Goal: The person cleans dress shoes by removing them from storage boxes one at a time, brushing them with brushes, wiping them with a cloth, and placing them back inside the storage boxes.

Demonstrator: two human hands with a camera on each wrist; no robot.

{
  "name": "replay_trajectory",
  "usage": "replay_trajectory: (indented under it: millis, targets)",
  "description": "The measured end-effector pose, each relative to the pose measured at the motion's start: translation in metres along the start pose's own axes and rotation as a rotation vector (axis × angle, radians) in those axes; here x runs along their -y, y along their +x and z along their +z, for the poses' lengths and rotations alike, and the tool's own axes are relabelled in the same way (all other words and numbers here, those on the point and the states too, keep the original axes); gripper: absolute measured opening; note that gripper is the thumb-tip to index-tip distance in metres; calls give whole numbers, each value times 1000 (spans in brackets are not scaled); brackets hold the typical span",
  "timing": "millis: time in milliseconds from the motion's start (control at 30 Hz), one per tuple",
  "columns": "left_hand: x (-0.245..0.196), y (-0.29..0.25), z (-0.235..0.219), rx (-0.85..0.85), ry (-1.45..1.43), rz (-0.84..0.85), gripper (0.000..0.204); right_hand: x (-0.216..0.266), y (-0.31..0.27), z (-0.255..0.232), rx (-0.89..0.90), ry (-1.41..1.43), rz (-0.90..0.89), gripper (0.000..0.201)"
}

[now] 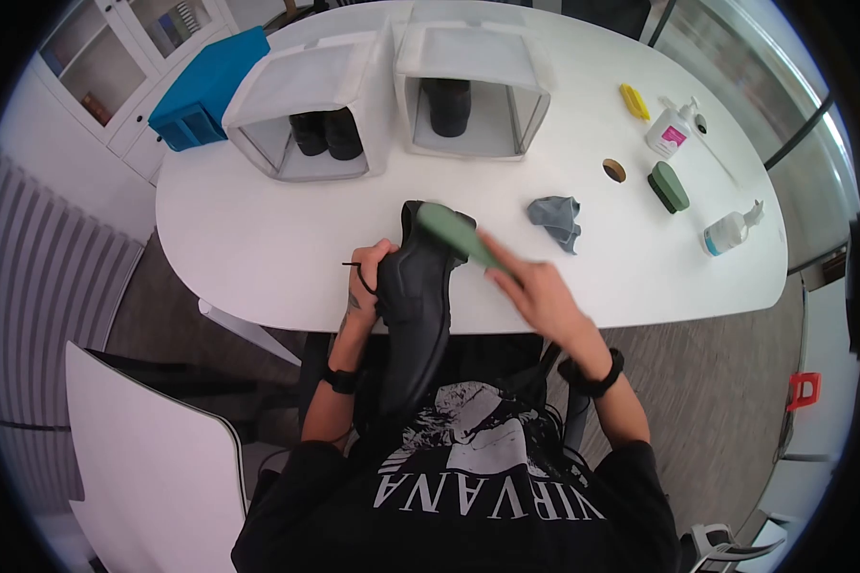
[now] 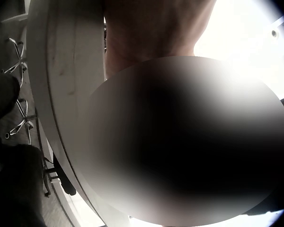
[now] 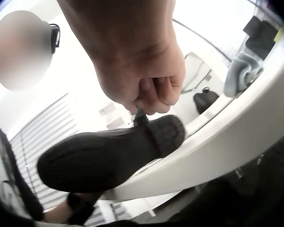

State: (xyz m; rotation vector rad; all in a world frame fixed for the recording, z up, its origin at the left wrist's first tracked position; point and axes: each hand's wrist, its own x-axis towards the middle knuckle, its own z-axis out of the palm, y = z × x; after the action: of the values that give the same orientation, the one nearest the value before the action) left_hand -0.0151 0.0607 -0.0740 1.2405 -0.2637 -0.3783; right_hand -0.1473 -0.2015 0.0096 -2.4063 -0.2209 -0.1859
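A black lace-up shoe [image 1: 419, 286] is held over the table's near edge, its toe towards the person's body. The left hand [image 1: 365, 277] grips it from the left side, with a dark lace hanging over the fingers. A long-handled green brush [image 1: 454, 232] lies across the shoe's heel end in the head view, and the right hand [image 1: 543, 298] holds its handle. In the right wrist view the dark sole [image 3: 99, 158] faces the camera, below the curled fingers of that hand. A large blur covers most of the left wrist view and hides the left hand's grip.
Two white open-fronted boxes [image 1: 301, 91] [image 1: 473, 57] with dark footwear inside stand at the back of the white table [image 1: 258, 224], beside a blue case [image 1: 205, 91]. To the right lie a grey cloth [image 1: 556, 222], another green brush [image 1: 668, 187], a pump bottle [image 1: 672, 129] and a spray bottle [image 1: 731, 231].
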Motion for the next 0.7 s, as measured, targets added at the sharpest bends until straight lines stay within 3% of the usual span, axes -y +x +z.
replay_trajectory:
  millis: [67,133,200,267,300,333,367,400,467,500,567,600,667,700]
  targets:
    - [6,-3,2,40,-25,-15,51,-7,5,-1,-18,-20,56,62]
    - [8,-5,8,-206,26,-22,51,3,-2,8,15,78,-96,60]
    - [14,-4,2,-142,32,26,50,15,-6,7,35,171,-106,59]
    - [15,-9,14,-257,400,393,50,5,5,-3,12,34,47,59]
    - [13,-9,14,-256,399,390,50,11,9,-15,122,13,266,60]
    - [8,-7,13,-256,199,179,49,9,3,-7,125,14,265,60]
    - [4,-5,10,-256,-1,-28,49,5,-7,7,58,79,27,60]
    - [2,-3,4,-263,-1,-28,49,5,-18,18,-8,145,-209,60]
    - [-8,2,-1,-26,40,8,48,7,-25,20,-6,193,-245,61]
    - [-3,-1,12,-199,-11,22,48,5,-25,12,77,155,-85,61]
    - [-7,2,19,-251,-6,4,48,13,-17,-5,189,95,204,61]
    - [-10,0,22,-307,3,-7,48,13,-24,3,194,101,210,61]
    - [-20,-2,26,-336,-21,-18,47,17,-31,19,-1,137,-239,60]
    - [-12,1,14,-281,17,0,47,26,-36,20,44,187,-263,61]
